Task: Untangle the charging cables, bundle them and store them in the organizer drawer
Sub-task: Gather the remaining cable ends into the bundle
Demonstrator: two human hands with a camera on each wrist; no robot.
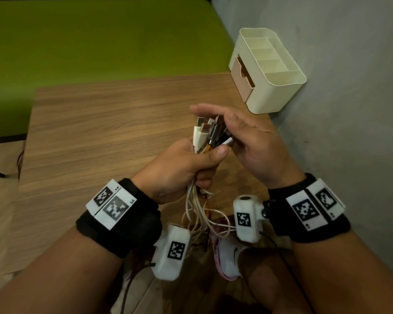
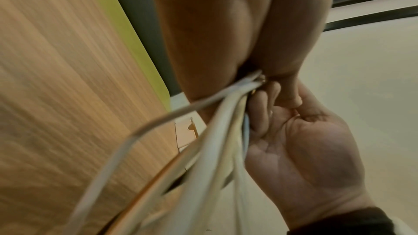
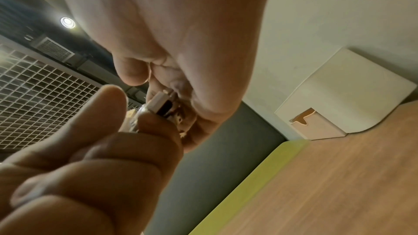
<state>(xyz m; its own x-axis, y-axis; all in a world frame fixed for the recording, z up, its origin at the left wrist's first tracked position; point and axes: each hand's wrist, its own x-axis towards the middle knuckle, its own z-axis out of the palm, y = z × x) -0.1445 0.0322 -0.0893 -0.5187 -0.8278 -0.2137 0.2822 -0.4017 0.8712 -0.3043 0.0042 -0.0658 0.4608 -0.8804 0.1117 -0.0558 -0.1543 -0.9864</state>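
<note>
While your left hand (image 1: pixel 182 164) grips the charging cables (image 1: pixel 210 134) in a fist just below their plugs, the plug ends stand up out of the fist above the table (image 1: pixel 105 123). The loose lengths hang from the underside of the fist and trail off the near edge of the table. Your right hand (image 1: pixel 247 137) arches over the plug ends with its fingers (image 1: pixel 204 108) extended and relaxed; the right wrist view shows them touching the plug tips, and no clamping is visible. The left hand's fingers (image 3: pixel 144 142) are curled tight round the cables, with the thumb pressed across the front.

The organizer (image 1: pixel 274 73) stands at the far right corner of the table, against the grey wall (image 1: pixel 349 64). Its beige drawer (image 1: pixel 242 74) faces left and appears slightly pulled out. The top compartments hold nothing visible. A green surface (image 1: pixel 100 37) lies beyond the far edge of the table. The table between your hands and the organizer carries no other item.
</note>
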